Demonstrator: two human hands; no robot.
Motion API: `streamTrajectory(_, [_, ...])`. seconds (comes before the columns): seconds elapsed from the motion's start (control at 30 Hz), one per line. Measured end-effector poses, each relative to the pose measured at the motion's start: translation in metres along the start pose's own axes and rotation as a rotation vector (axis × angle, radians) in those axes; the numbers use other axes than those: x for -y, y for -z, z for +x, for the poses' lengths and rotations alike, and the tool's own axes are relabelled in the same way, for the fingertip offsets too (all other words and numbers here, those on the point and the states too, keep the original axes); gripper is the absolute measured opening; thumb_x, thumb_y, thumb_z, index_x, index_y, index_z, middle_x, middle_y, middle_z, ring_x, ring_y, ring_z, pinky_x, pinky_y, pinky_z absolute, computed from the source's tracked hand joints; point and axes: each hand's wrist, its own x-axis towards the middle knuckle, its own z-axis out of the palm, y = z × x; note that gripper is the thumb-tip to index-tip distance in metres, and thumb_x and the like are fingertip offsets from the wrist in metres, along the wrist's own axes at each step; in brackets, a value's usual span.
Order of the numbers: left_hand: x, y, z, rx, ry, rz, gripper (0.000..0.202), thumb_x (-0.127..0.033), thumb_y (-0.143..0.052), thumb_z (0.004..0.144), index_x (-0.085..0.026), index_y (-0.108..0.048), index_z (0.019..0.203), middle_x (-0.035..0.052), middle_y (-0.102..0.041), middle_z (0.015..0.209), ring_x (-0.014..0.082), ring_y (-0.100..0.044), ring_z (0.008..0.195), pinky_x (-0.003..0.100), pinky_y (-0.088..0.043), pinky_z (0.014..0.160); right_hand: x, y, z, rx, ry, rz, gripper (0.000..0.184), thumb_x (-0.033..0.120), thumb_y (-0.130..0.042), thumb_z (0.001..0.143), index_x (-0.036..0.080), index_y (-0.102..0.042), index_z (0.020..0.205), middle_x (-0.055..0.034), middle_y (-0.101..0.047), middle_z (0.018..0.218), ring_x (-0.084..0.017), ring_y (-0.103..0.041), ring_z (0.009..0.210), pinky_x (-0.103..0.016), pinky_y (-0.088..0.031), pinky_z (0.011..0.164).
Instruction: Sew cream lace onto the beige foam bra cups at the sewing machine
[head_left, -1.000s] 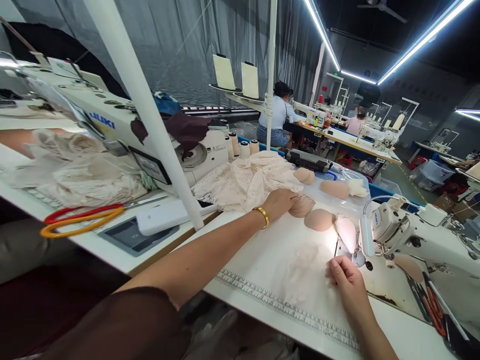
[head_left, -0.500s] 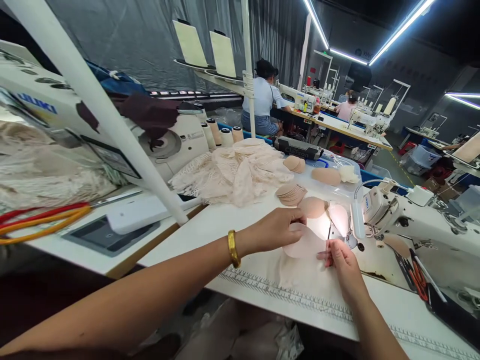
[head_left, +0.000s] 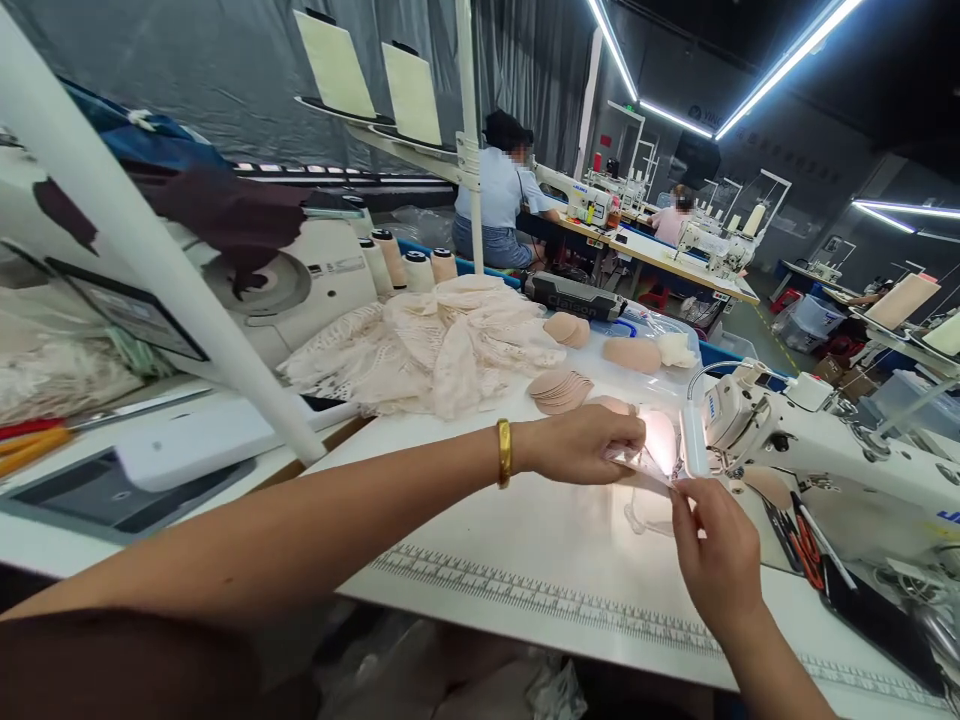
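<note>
Between my two hands is a thin pale fabric piece (head_left: 646,466), stretched in front of the needle area of a white sewing machine (head_left: 739,408). My left hand (head_left: 585,443), with a gold bangle at the wrist, pinches the fabric's left end. At its right end, the thumb and fingers of my right hand (head_left: 716,545) are closed on the edge. Sheer material hangs below, over the white table (head_left: 487,520). Just beyond the fabric, a pale cup-shaped piece (head_left: 660,440) lies under the bright lamp (head_left: 694,440). A stack of beige pads (head_left: 559,392) is beyond my left hand.
Cream lace (head_left: 442,345) is heaped at the back. Scissors with orange handles (head_left: 808,555) lie right of my right hand. A ruler strip (head_left: 525,590) runs along the front edge. A white pole (head_left: 172,260) crosses the left side. A co-worker (head_left: 495,200) sits beyond.
My left hand has moved right and slightly up, closer to the machine. The fabric, earlier spread flat over the table, is now lifted and edge-on between my hands. The view has shifted right.
</note>
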Motion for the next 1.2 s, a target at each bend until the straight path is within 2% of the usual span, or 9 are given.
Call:
streamTrajectory(0.07, [0.002, -0.005, -0.012, -0.156, -0.083, 0.194, 0.014, -0.015, -0.062, 0.087, -0.021, -0.054, 0.077, -0.0031, -0.054, 0.066, 0.0150, -0.048, 0.063, 0.028, -0.039, 0.062, -0.010, -0.006, -0.002, -0.021, 0.092, -0.045, 0.022, 0.020, -0.051, 0.102, 0.026, -0.072, 0.106, -0.0101, -0.076, 0.100, -0.024, -0.071, 0.093, -0.038, -0.056, 0.083])
streamTrajectory(0.13, [0.004, -0.013, -0.025, -0.193, -0.182, 0.378, 0.016, -0.012, -0.060, 0.091, -0.020, -0.056, 0.078, -0.0009, -0.058, 0.070, 0.0165, -0.050, 0.067, 0.031, -0.042, 0.070, -0.023, -0.015, -0.006, 0.078, 0.110, -0.054, 0.026, 0.020, -0.050, 0.102, 0.027, -0.074, 0.108, -0.0104, -0.077, 0.110, -0.025, -0.071, 0.100, -0.040, -0.056, 0.087])
streamTrajectory(0.27, [0.002, -0.036, -0.035, -0.028, -0.314, 0.523, 0.023, -0.029, -0.076, 0.089, -0.021, -0.058, 0.077, 0.0019, -0.065, 0.077, 0.0204, -0.056, 0.073, 0.035, -0.043, 0.071, -0.053, -0.023, -0.012, 0.350, 0.076, -0.007, 0.023, 0.028, -0.053, 0.102, 0.030, -0.077, 0.103, -0.0041, -0.078, 0.102, -0.023, -0.071, 0.093, -0.033, -0.055, 0.083])
streamTrajectory(0.4, [-0.002, -0.057, -0.013, 0.081, -0.395, 0.524, 0.018, -0.007, -0.062, 0.091, -0.020, -0.061, 0.079, 0.0022, -0.067, 0.080, 0.0189, -0.056, 0.071, 0.035, -0.043, 0.070, -0.079, -0.015, -0.009, 0.533, 0.131, 0.015, 0.027, 0.026, -0.048, 0.106, 0.031, -0.075, 0.109, -0.0017, -0.077, 0.102, -0.020, -0.068, 0.087, -0.030, -0.054, 0.078])
streamTrajectory(0.47, [0.000, -0.068, 0.001, 0.102, -0.355, 0.526, 0.019, -0.004, -0.063, 0.088, -0.019, -0.061, 0.077, 0.0028, -0.066, 0.078, 0.0185, -0.055, 0.067, 0.035, -0.040, 0.063, -0.090, -0.009, -0.009, 0.509, 0.246, -0.058, 0.032, 0.020, -0.045, 0.107, 0.030, -0.074, 0.116, -0.0047, -0.076, 0.114, -0.020, -0.067, 0.093, -0.031, -0.053, 0.078])
streamTrajectory(0.57, [0.008, -0.084, 0.010, 0.083, -0.287, 0.498, 0.023, -0.017, -0.072, 0.088, -0.018, -0.059, 0.070, 0.0028, -0.063, 0.073, 0.0182, -0.052, 0.063, 0.034, -0.035, 0.056, -0.098, -0.001, -0.012, 0.441, 0.356, -0.205, 0.037, 0.012, -0.045, 0.104, 0.029, -0.071, 0.125, -0.0079, -0.074, 0.121, -0.022, -0.064, 0.098, -0.031, -0.051, 0.077])
streamTrajectory(0.67, [0.015, -0.093, 0.008, -0.006, -0.283, 0.459, 0.021, -0.022, -0.073, 0.089, -0.018, -0.060, 0.073, 0.0040, -0.064, 0.082, 0.0201, -0.057, 0.074, 0.034, -0.041, 0.064, -0.098, 0.006, -0.015, 0.461, 0.345, -0.256, 0.040, 0.009, -0.048, 0.101, 0.030, -0.069, 0.127, -0.0063, -0.074, 0.106, -0.020, -0.060, 0.088, -0.030, -0.049, 0.073])
streamTrajectory(0.77, [0.018, -0.093, 0.004, -0.020, -0.308, 0.410, 0.015, -0.019, -0.070, 0.091, -0.017, -0.060, 0.080, 0.0045, -0.066, 0.089, 0.0214, -0.059, 0.083, 0.036, -0.044, 0.073, -0.094, 0.008, -0.015, 0.492, 0.344, -0.224, 0.039, 0.008, -0.048, 0.100, 0.029, -0.070, 0.125, -0.0050, -0.071, 0.098, -0.020, -0.057, 0.081, -0.029, -0.048, 0.070])
streamTrajectory(1.2, [0.020, -0.095, 0.005, -0.019, -0.303, 0.350, 0.012, -0.024, -0.063, 0.097, -0.018, -0.063, 0.087, 0.0047, -0.061, 0.087, 0.0213, -0.053, 0.078, 0.034, -0.041, 0.072, -0.087, 0.009, -0.016, 0.539, 0.300, -0.080, 0.042, 0.008, -0.046, 0.101, 0.030, -0.068, 0.129, -0.0043, -0.068, 0.097, -0.020, -0.055, 0.083, -0.030, -0.047, 0.070])
